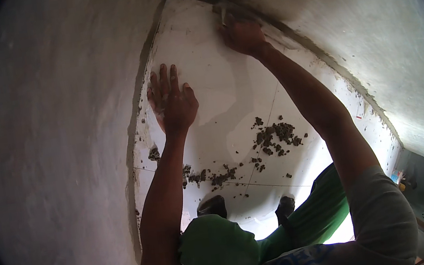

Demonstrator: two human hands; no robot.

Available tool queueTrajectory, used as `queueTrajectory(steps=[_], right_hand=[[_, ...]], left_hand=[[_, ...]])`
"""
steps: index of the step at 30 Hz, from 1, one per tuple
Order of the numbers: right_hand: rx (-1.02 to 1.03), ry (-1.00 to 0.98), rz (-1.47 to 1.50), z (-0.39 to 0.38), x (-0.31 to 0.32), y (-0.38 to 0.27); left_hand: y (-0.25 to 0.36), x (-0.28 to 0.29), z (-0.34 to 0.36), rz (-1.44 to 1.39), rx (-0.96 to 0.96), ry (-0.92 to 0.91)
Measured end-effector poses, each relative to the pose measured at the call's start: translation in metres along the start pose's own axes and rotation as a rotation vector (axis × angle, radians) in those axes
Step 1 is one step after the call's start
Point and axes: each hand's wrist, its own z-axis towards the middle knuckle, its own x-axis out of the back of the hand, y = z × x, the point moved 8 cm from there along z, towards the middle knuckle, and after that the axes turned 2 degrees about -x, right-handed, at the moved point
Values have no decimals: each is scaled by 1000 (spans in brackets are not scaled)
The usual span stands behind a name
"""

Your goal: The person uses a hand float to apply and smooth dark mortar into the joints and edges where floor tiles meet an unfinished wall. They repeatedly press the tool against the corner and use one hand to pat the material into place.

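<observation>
So the tool (222, 14) is right up in the far corner of the floor, where the white tile (216, 83) meets the two plastered walls. It looks like a small trowel or scraper, but it's dark and mostly hidden, so I can't say which. The right hand (243, 36) is closed around its handle with the arm stretched way out. The left hand (171, 101) is flat on the tile, fingers spread, holding nothing and just taking weight.

My take on doing this bit well: the corner joint is the tight spot, so keep the blade low and work along the dark seam (313, 49) rather than jabbing into it. That should leave a cleaner line and spare the tile edge. The spread palm looks like a good brace, and I'd keep it there, since a reach that long gets wobbly.

Closer in, there are mortar crumbs (275, 136) scattered over the tile and more along a thin string line (261, 184). I'd avoid kneeling or dragging through those, as grit under a knee could scratch. Feet (212, 206) and green trousers (222, 249) sit just behind the mess.
</observation>
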Motion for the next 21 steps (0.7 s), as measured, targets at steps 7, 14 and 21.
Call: queueTrajectory(steps=[7, 14, 21], right_hand=[[79, -1, -3, 49, -16, 7], [80, 64, 3, -79, 38, 132], [85, -1, 31, -50, 23, 87]], left_hand=[[-3, -7, 2, 11, 25, -42], [1, -10, 7, 35, 65, -78], [2, -7, 9, 86, 61, -53]])
